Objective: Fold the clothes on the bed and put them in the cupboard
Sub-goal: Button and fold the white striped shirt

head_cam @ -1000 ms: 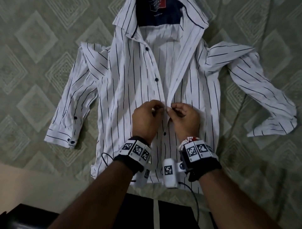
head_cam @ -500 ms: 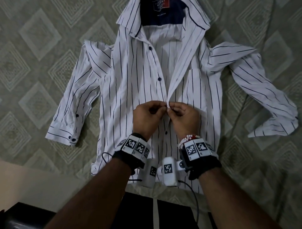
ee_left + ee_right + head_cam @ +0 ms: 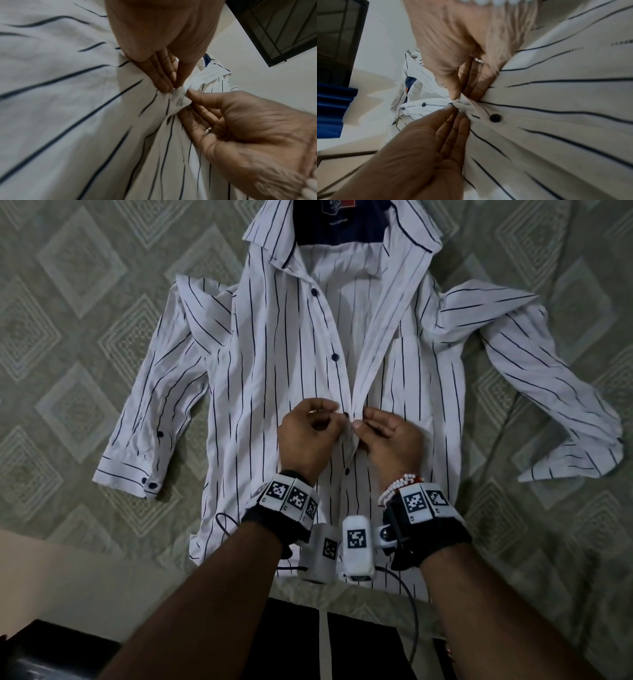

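Compared with half a second ago, little has shifted: the white long-sleeved cotton shirt with thin navy stripes [image 3: 281,364] lies face up in the same spread on the bed, collar away from the person, both sleeves flung outward. The left hand [image 3: 303,440] and right hand [image 3: 390,436] remain together at the middle of the front opening, a touch lower in view than before. A small dark round button [image 3: 346,415] now peeks out between the two thumbs.

The left hand pinches the button-side edge between thumb and curled fingers; the right hand pinches the opposite placket edge [image 3: 180,96] the same way, the two edges bunched and touching. The buttons above this point are unfastened, and the shirt gapes open up to the collar.

The shirt rests on a grey-green quilted bedspread with a raised diamond pattern [image 3: 68,320]. The wrist views show a pale plain wall [image 3: 257,67], a dark barred window [image 3: 283,27] and a folded blue curtain [image 3: 332,112].
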